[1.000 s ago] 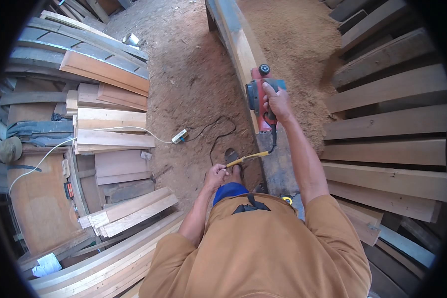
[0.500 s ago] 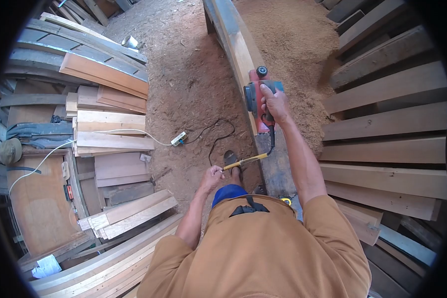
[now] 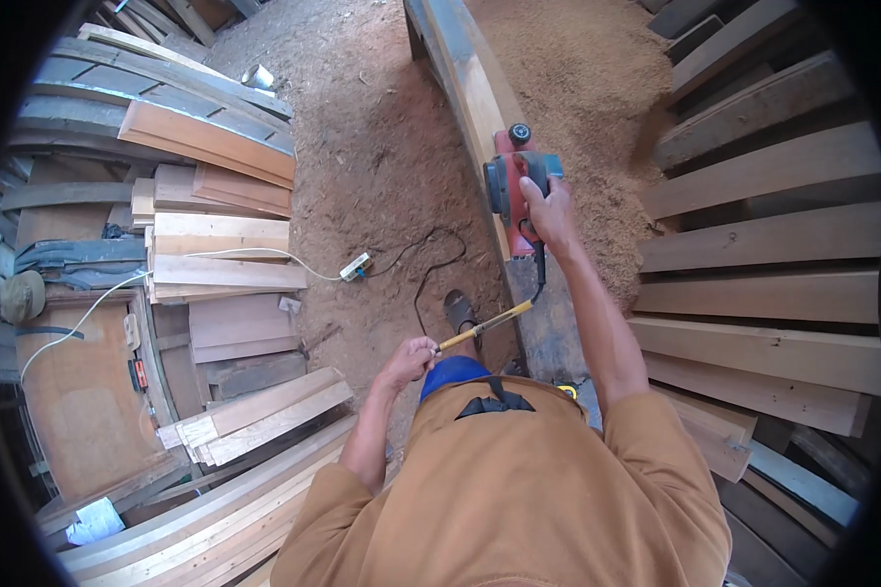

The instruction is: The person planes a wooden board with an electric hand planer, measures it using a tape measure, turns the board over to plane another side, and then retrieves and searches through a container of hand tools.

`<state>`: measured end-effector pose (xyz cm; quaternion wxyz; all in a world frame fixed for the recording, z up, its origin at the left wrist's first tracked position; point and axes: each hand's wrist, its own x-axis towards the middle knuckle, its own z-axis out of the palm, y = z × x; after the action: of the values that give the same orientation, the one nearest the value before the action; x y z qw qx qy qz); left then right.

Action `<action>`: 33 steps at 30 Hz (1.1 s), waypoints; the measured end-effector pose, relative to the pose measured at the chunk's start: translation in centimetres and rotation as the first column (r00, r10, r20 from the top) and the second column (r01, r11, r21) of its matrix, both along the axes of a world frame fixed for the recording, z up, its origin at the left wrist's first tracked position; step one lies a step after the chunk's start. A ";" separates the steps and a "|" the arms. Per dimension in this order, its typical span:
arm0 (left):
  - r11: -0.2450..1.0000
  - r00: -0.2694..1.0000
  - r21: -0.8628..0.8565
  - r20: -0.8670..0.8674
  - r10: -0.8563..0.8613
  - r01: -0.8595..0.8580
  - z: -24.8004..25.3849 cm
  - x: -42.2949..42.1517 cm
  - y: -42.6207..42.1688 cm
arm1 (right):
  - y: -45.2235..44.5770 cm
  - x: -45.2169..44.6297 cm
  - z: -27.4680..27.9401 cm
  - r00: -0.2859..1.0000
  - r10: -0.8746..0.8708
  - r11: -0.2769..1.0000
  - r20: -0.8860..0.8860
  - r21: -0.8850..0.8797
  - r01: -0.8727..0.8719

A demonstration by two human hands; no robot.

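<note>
My right hand (image 3: 550, 210) is wrapped round the handle of a red and dark electric planer (image 3: 510, 181), which rests on a pale wooden board (image 3: 478, 103) along a narrow bench. From the planer's rear a black cord runs down to a yellow-wrapped stretch of cable (image 3: 485, 325). The lower end of that yellow stretch is pinched in my left hand (image 3: 413, 360), closed beside my blue-clad leg. The underside of the planer is hidden.
A white power strip (image 3: 354, 266) lies on the dirt floor with cords attached. Stacked boards (image 3: 227, 272) stand at the left, and long planks (image 3: 754, 293) line the right. Part of a yellow tape measure (image 3: 567, 391) shows near my waist. A sandaled foot (image 3: 459, 311) is below the bench's left side.
My left hand has moved slightly down and left with the yellow cable, which slants more steeply. My right thumb has shifted a little on the planer's handle.
</note>
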<state>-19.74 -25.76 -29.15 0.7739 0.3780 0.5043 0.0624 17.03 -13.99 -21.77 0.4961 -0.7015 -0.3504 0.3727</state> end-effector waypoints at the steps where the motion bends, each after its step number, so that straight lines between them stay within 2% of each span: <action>1: 0.999 0.999 -0.032 0.032 0.006 -0.005 0.6 -0.2 0.0 | -0.9 -0.3 1.4 0.999 -0.001 1.000 0.053 0.015 0.000; 5: 0.996 0.989 -0.076 0.144 -0.042 0.054 1.3 -1.0 0.0 | -4.3 -0.4 -0.7 0.982 -0.172 0.983 0.080 0.084 0.165; 8: 0.994 0.981 -0.084 0.186 -0.048 0.065 1.8 -1.3 -0.2 | -8.8 0.9 -1.9 0.963 -0.202 0.978 0.180 -0.007 0.206; 11: 0.994 0.972 -0.100 0.232 -0.028 0.053 2.6 -1.3 -0.6 | -14.3 2.2 -6.5 0.987 -0.158 0.969 0.010 -0.193 0.157; 12: 0.993 0.969 -0.105 0.244 -0.023 0.050 2.8 -1.3 -0.7 | -16.0 2.0 -5.6 0.975 -0.042 0.963 -0.218 -0.267 -0.018; 13: 0.993 0.966 -0.111 0.256 -0.019 0.049 3.0 -1.3 -0.8 | -17.5 1.7 -3.9 0.895 0.052 0.934 -0.443 -0.297 -0.201; 15: 0.991 0.961 -0.116 0.275 -0.033 0.067 3.2 -1.3 -1.0 | -19.3 -0.3 -2.0 0.785 0.225 0.879 -0.576 -0.227 -0.419; 18: 0.987 0.952 -0.118 0.296 -0.072 0.112 3.4 -1.0 -1.2 | -20.4 -3.7 -1.2 0.678 0.184 0.851 -0.712 -0.230 -0.472; 21: 0.984 0.951 -0.132 0.299 -0.078 0.122 3.6 -0.9 -1.5 | -20.3 -6.3 -3.2 0.603 -0.002 0.919 -0.797 -0.239 -0.313; 22: 0.984 0.952 -0.136 0.297 -0.073 0.118 3.6 -0.9 -1.7 | -20.1 -6.6 -3.2 0.615 -0.044 0.919 -0.788 -0.274 -0.285; 25: 0.985 0.955 -0.135 0.289 -0.067 0.110 3.4 -1.0 -2.0 | -20.0 -6.9 -3.6 0.666 0.042 0.939 -0.745 -0.198 -0.280; 33: 0.981 0.967 -0.125 0.226 -0.118 0.149 2.8 -0.8 -2.1 | -19.8 -6.8 -4.9 0.721 0.074 0.937 -0.689 -0.199 -0.287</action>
<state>-20.55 -27.85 -26.40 0.8515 0.3467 0.3932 0.0152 10.20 -33.75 -26.64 0.4403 -0.5467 -0.1563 0.6948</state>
